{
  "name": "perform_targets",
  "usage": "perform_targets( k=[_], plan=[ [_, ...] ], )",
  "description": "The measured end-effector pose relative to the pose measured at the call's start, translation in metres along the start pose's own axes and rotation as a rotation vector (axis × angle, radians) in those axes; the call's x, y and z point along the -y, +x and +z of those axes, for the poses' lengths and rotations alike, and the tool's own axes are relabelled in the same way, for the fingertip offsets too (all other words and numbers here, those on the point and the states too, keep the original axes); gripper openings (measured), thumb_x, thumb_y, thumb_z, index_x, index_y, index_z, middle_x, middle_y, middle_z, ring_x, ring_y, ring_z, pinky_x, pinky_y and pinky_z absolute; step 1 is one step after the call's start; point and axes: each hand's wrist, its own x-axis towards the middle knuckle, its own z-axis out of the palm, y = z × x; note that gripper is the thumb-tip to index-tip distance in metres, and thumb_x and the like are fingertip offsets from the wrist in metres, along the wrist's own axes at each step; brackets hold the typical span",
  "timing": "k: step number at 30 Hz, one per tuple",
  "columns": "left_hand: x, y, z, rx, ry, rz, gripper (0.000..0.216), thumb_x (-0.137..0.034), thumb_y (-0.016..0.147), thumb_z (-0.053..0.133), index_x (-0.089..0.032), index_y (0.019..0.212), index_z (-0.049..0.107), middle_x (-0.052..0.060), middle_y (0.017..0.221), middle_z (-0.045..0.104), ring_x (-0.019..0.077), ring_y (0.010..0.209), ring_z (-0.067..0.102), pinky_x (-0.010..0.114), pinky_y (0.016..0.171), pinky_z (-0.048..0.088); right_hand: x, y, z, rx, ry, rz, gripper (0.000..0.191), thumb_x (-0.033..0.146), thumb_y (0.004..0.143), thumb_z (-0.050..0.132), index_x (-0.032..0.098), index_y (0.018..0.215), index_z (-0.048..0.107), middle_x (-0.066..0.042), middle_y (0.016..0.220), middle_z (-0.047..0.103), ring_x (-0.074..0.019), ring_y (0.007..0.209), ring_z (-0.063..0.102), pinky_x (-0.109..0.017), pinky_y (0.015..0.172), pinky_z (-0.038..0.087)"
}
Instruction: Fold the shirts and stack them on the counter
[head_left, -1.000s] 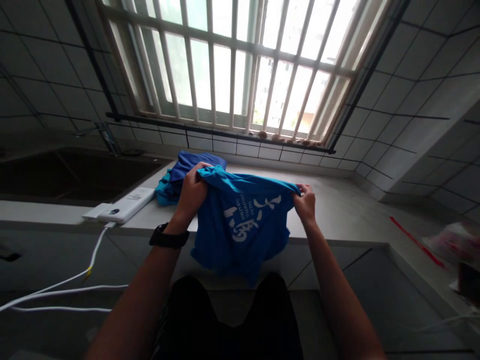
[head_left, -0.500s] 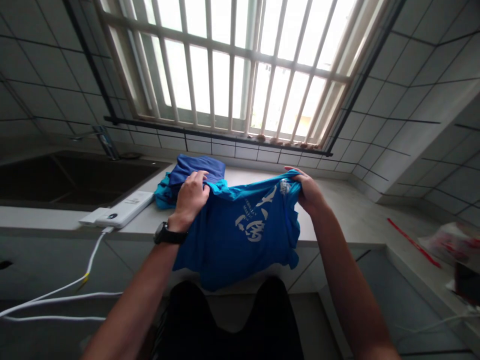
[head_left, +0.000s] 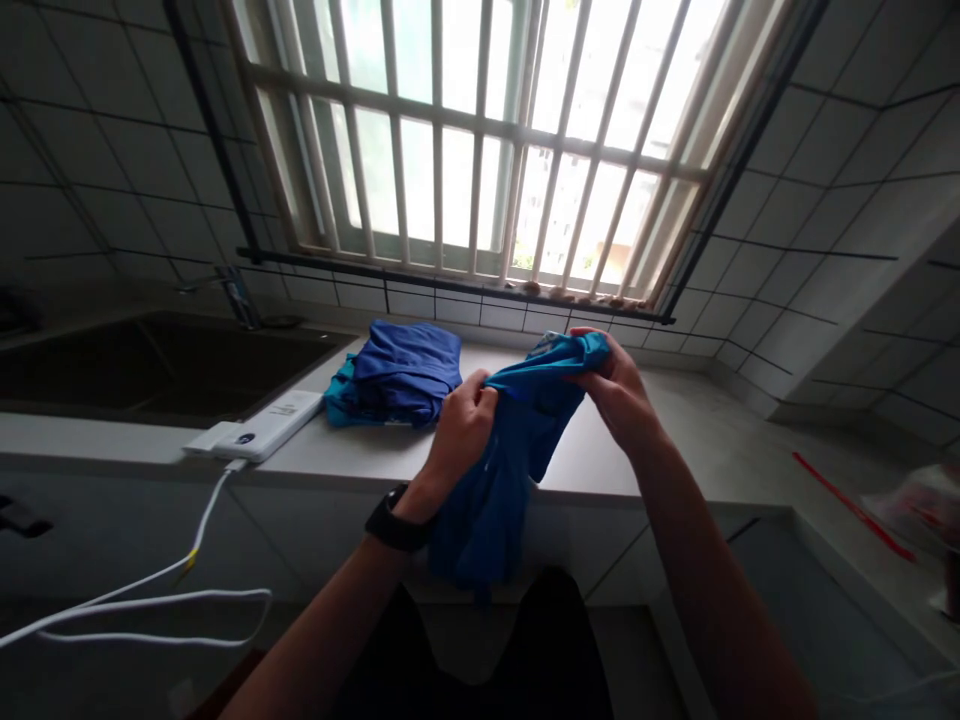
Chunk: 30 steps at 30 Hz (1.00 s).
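A blue T-shirt (head_left: 487, 510) hangs from both my hands over the front edge of the white counter (head_left: 675, 440), bunched and gathered along its top. My left hand (head_left: 466, 420), with a black watch on the wrist, is closed on one part of the shirt's upper edge. Higher and to the right, my right hand (head_left: 615, 385) pinches the other end between thumb and fingers. The shirt's print is mostly hidden in the folds. Left of my hands, a folded stack of darker blue and teal clothes (head_left: 409, 370) lies on the counter.
A white power bank (head_left: 274, 425) with a white cable (head_left: 206, 520) lies beside the dark sink (head_left: 150, 365) and its faucet (head_left: 238, 298). A barred window (head_left: 480, 150) is behind the counter. On the right counter lie a red strip (head_left: 851, 505) and a plastic bag (head_left: 919, 505).
My left hand has moved right, away from the folded stack and closer to my right hand. The shirt, spread wide with its print showing before, is now gathered and narrower.
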Motion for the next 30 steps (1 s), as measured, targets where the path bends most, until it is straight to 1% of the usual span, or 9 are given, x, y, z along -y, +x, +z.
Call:
perform_targets(
  k=[4, 9, 13, 15, 19, 24, 26, 28, 30],
  plan=[
    [-0.003, 0.021, -0.032, -0.057, -0.128, -0.081, 0.02, -0.041, 0.093, 0.045, -0.025, 0.087, 0.054, -0.005, 0.061, 0.038, 0.0131, 0.052, 0.04, 0.024, 0.05, 0.034, 0.005, 0.005, -0.024, -0.148, -0.324, -0.065, 0.034, 0.053, 0.078, 0.076, 0.022, 0.087, 0.067, 0.001, 0.067, 0.065, -0.0206, 0.068, 0.066, -0.032, 0.063, 0.054],
    [-0.01, 0.034, -0.048, -0.032, -0.075, -0.05, 0.025, -0.049, 0.088, 0.057, -0.023, 0.092, 0.055, -0.003, 0.067, 0.052, 0.0129, 0.055, 0.046, 0.023, 0.051, 0.038, 0.01, 0.011, -0.031, -0.353, -0.7, -0.214, 0.038, 0.056, 0.087, 0.068, 0.023, 0.07, 0.058, 0.002, 0.063, 0.056, -0.0175, 0.067, 0.058, -0.03, 0.067, 0.047],
    [-0.003, 0.038, -0.058, -0.018, 0.124, 0.034, 0.035, -0.052, 0.079, 0.07, -0.022, 0.094, 0.059, 0.001, 0.083, 0.066, 0.0171, 0.073, 0.061, 0.025, 0.062, 0.047, 0.008, 0.012, -0.034, -0.339, -0.744, -0.252, 0.035, 0.047, 0.089, 0.062, 0.023, 0.065, 0.052, 0.0, 0.07, 0.057, -0.0167, 0.07, 0.054, -0.03, 0.069, 0.044],
    [0.005, 0.041, -0.066, 0.097, 0.257, 0.053, 0.038, -0.056, 0.077, 0.072, -0.021, 0.087, 0.062, 0.002, 0.082, 0.067, 0.0194, 0.076, 0.062, 0.026, 0.065, 0.047, 0.006, 0.013, -0.04, -0.304, -0.733, -0.193, 0.034, 0.044, 0.089, 0.058, 0.023, 0.064, 0.051, 0.001, 0.066, 0.054, -0.0164, 0.068, 0.051, -0.029, 0.067, 0.042],
    [0.026, 0.05, -0.076, 0.326, 0.429, -0.012, 0.038, -0.058, 0.087, 0.059, -0.021, 0.076, 0.059, 0.001, 0.069, 0.061, 0.0185, 0.067, 0.057, 0.028, 0.062, 0.042, 0.003, 0.014, -0.055, -0.103, -0.669, 0.034, 0.031, 0.044, 0.089, 0.056, 0.021, 0.068, 0.055, 0.003, 0.063, 0.053, -0.0145, 0.063, 0.049, -0.027, 0.06, 0.038],
    [0.042, 0.052, -0.075, 0.224, 0.369, -0.027, 0.03, -0.047, 0.096, 0.047, -0.021, 0.083, 0.055, -0.001, 0.072, 0.058, 0.017, 0.067, 0.054, 0.027, 0.064, 0.041, 0.014, 0.01, -0.086, 0.485, -0.502, 0.41, 0.045, 0.05, 0.073, 0.081, 0.016, 0.101, 0.072, -0.003, 0.085, 0.072, -0.0176, 0.073, 0.063, -0.028, 0.062, 0.049],
    [0.037, 0.051, -0.076, 0.158, 0.397, -0.034, 0.03, -0.048, 0.097, 0.049, -0.02, 0.09, 0.058, -0.002, 0.071, 0.058, 0.0167, 0.067, 0.054, 0.026, 0.066, 0.042, 0.022, 0.011, -0.099, 0.661, -0.499, 0.458, 0.046, 0.046, 0.069, 0.085, 0.016, 0.103, 0.075, -0.005, 0.089, 0.074, -0.0196, 0.076, 0.066, -0.03, 0.067, 0.052],
    [0.025, 0.052, -0.077, 0.065, 0.46, -0.022, 0.032, -0.049, 0.099, 0.051, -0.019, 0.097, 0.062, -0.001, 0.072, 0.061, 0.0162, 0.069, 0.057, 0.026, 0.07, 0.043, 0.026, 0.017, -0.108, 0.393, -0.643, 0.294, 0.036, 0.046, 0.075, 0.079, 0.016, 0.095, 0.077, -0.006, 0.085, 0.073, -0.0205, 0.077, 0.067, -0.032, 0.069, 0.053],
    [0.012, 0.059, -0.077, -0.051, 0.513, 0.051, 0.036, -0.049, 0.103, 0.049, -0.016, 0.104, 0.064, 0.002, 0.082, 0.068, 0.0168, 0.078, 0.063, 0.026, 0.079, 0.046, 0.023, 0.025, -0.111, -0.134, -0.818, 0.02, 0.033, 0.047, 0.087, 0.067, 0.017, 0.096, 0.077, -0.007, 0.089, 0.074, -0.022, 0.084, 0.068, -0.033, 0.076, 0.053]
  ],
)
